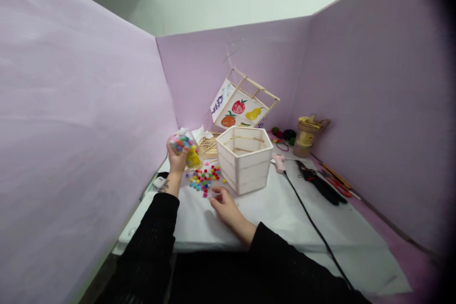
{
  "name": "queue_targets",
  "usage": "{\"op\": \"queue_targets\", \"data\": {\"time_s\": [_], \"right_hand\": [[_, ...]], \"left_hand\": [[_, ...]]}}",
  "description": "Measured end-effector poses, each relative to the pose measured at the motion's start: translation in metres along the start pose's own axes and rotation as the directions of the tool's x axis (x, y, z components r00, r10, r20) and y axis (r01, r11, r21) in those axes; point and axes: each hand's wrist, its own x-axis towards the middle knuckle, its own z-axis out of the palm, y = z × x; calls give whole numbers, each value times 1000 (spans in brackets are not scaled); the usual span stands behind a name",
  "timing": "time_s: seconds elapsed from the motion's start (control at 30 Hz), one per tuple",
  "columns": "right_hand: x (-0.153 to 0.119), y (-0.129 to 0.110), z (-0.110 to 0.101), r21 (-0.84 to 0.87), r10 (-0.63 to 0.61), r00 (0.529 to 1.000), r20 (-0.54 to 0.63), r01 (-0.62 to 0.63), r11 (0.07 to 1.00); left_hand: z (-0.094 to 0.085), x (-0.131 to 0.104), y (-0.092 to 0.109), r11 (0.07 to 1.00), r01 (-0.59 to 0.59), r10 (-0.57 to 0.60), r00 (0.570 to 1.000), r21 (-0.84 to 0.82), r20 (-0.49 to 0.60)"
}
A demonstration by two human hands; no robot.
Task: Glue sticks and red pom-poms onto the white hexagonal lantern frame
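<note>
My left hand (177, 157) grips a clear bag of pompoms (185, 145), raised over the left part of the table and slightly blurred. Below and to the right of the bag lies a loose spread of small coloured pompoms (204, 179). Close to their near edge is my right hand (223, 202), its fingers apart and nothing in them. A white, open-topped box with several flat sides (251, 171) stands upright just beyond my right hand. Thin wooden strips show inside the box.
Wooden sticks (209, 147) lie behind the pompoms. A stick-framed lantern with painted fruit (245, 104) hangs tilted at the back. To the right are a pink glue gun (280, 163) with a black cord, black-handled cutters (322, 185) and a jar (305, 137). Purple panels enclose three sides.
</note>
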Motion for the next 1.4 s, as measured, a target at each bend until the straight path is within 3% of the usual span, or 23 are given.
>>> {"op": "queue_targets", "data": {"time_s": [0.43, 0.9, 1.17, 1.4], "right_hand": [[0, 1, 3, -4, -10, 1000, -14, 10, 1000], [0, 0, 0, 1, 2, 1000, 6, -2, 1000], [0, 0, 2, 7, -10, 1000, -3, 10, 1000], [-1, 0, 4, -10, -27, 1000, -9, 27, 1000]], "left_hand": [[7, -3, 13, 997, -29, 27, 999, 66, 33], [3, 1, 6, 998, -60, 61, 997, 32, -39], [-3, -5, 9, 996, -60, 62, 998, 65, -28], [5, -3, 10, 997, -58, 59, 998, 60, -15]]}}
